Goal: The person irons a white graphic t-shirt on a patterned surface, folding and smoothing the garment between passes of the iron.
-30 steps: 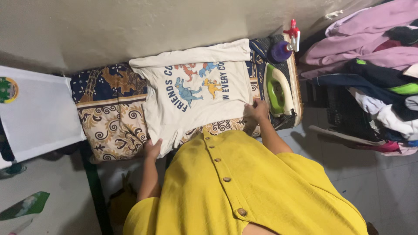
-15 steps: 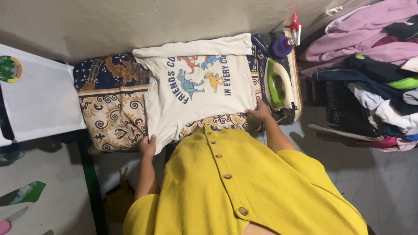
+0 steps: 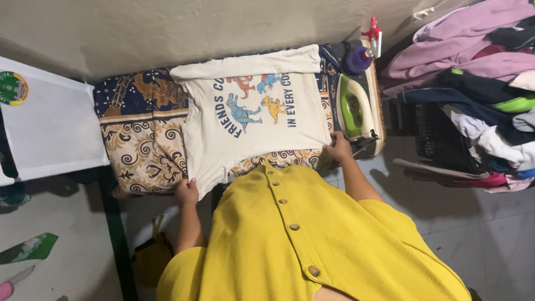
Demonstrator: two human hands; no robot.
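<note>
Cream T-shirt with cartoon dinosaurs is lying flat across the middle of the patterned ironing board, pulled slightly nearer the board's front edge than a moment ago, while the left hand is pinching its lower left corner and the right hand is gripping its hem at the front right edge. A green iron is resting just beside the right hand at the board's right end, with a purple spray bottle at the far right corner and a clothes pile lying well apart beyond.
</note>
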